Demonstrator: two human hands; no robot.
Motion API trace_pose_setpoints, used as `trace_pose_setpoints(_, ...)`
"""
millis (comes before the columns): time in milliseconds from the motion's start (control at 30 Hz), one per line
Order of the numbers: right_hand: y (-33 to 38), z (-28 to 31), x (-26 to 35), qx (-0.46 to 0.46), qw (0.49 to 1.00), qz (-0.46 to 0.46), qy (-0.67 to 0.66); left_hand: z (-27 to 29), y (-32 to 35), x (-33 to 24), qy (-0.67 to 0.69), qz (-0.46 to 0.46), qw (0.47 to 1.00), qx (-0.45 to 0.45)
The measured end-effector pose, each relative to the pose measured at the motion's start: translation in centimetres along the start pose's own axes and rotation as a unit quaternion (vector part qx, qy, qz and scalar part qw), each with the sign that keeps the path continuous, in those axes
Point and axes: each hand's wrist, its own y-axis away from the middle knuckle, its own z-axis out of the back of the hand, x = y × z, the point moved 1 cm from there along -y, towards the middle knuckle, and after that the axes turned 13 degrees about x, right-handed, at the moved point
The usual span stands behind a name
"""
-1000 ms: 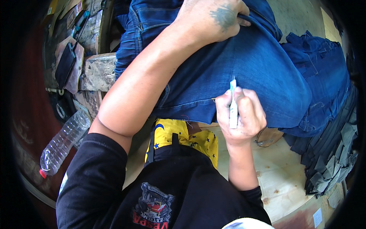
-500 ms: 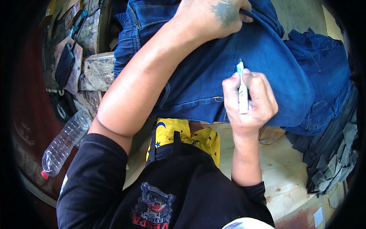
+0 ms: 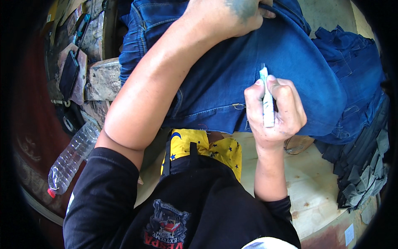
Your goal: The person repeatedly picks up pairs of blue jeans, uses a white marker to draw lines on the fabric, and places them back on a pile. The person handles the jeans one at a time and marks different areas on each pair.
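Note:
Blue denim jeans [image 3: 215, 89] lie spread in front of me, with a stitched seam and loose threads along the near edge. My right hand [image 3: 278, 106] is closed around a small slim tool [image 3: 268, 110] with a white wrapped handle and a thin dark tip. That tip meets the denim, or hovers just above it; I cannot tell which. At the far upper part of the jeans, my left hand [image 3: 232, 18] is closed on a raised fold of the denim. Some of its fingers are hidden behind the hand.
More blue denim [image 3: 352, 74] is heaped at the right, above dark grey cloth [image 3: 365, 166]. On the left are a worn wooden bench [image 3: 103, 79], a dark phone-like object [image 3: 69, 74] and a clear plastic bottle [image 3: 74, 159] with a red cap. Pale wooden boards [image 3: 311, 182] lie below.
The view has shifted slightly. My right hand and the white-handled tool appear a little further right and lower, while my left hand keeps its hold on the denim.

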Motion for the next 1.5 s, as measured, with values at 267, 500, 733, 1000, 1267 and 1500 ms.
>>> trace_pose_setpoints(267,0.4,1.2,1.0,-0.003,1.0,0.01,-0.011,0.0,0.1,-0.4,-0.03,-0.018,0.999,-0.023)
trace_pose_setpoints(500,0.5,0.1,0.0,-0.005,1.0,0.015,0.007,-0.5,0.1,-0.1,-0.04,-0.009,0.999,-0.01)
trace_pose_setpoints(733,0.9,0.2,0.2,-0.053,0.998,0.034,-0.016,-0.4,-0.4,0.1,-0.014,-0.012,1.0,-0.017)
trace_pose_setpoints(1000,0.9,0.6,0.0,0.018,1.0,0.019,-0.013,-0.8,-0.4,0.2,-0.046,-0.025,0.998,-0.039)
trace_pose_setpoints(1267,0.8,-0.1,-0.2,-0.033,0.999,0.008,0.003,-0.6,-0.2,-0.1,-0.034,-0.012,0.999,-0.022)
trace_pose_setpoints(1500,0.9,0.2,0.0,-0.062,0.998,0.007,-0.025,-0.5,-0.6,0.3,-0.019,-0.018,0.999,-0.023)
